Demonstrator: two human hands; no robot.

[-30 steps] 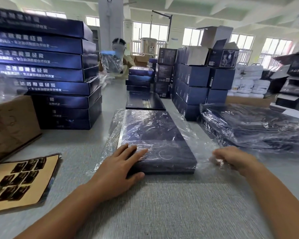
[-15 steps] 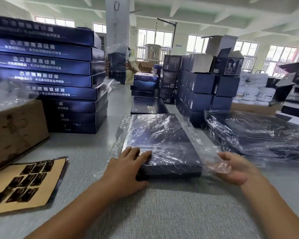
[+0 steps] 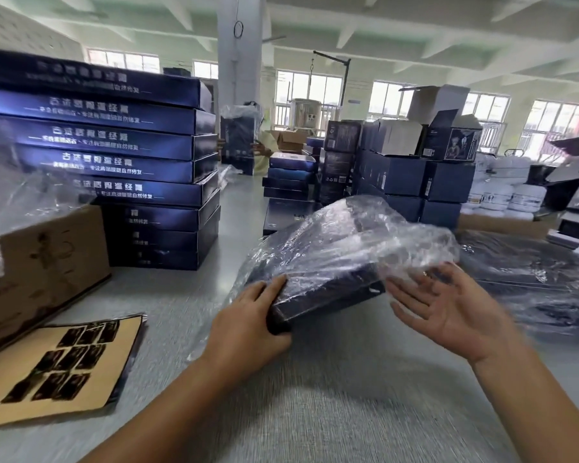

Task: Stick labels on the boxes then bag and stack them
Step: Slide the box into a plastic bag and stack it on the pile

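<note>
1. Box [image 3: 328, 272]: dark, flat, sheathed in a clear bag [image 3: 401, 228]. It was held clear of the table [image 3: 315, 412] at centre and tilted, near-left corner low and far end high. It was likely tipped so that it would seat deep in the bag.
2. Left hand [image 3: 248, 324]: clamped on the box's near-left corner, fingers curled over the top face. By the look of it, this hand alone carried the weight.
3. Right hand [image 3: 448, 312]: spread palm up, fingers straight and apart, holding nothing. It sat just beside the near-right corner, below loose film. Blur hid whether it touched the film. It was probably placed to support the underside or gather the slack.
4. Slack film: hung down left of the left hand, unsecured.
5. Pile [image 3: 532, 279]: bagged boxes lying to the right, near the right hand. This seemed the likely place for stacking.
6. Stack [image 3: 131, 162]: unbagged boxes, far left, squared up. Presumably stock awaiting its turn.
7. Label sheet [image 3: 57, 365]: near left, flat on the table, with dark labels in rows and some gaps. It seemed to be kept within the left hand's reach.
8. Carton [image 3: 44, 262]: brown, on the left, just behind the sheet.
9. Person [image 3: 261, 148]: far end, holding another bagged box upright.
</note>
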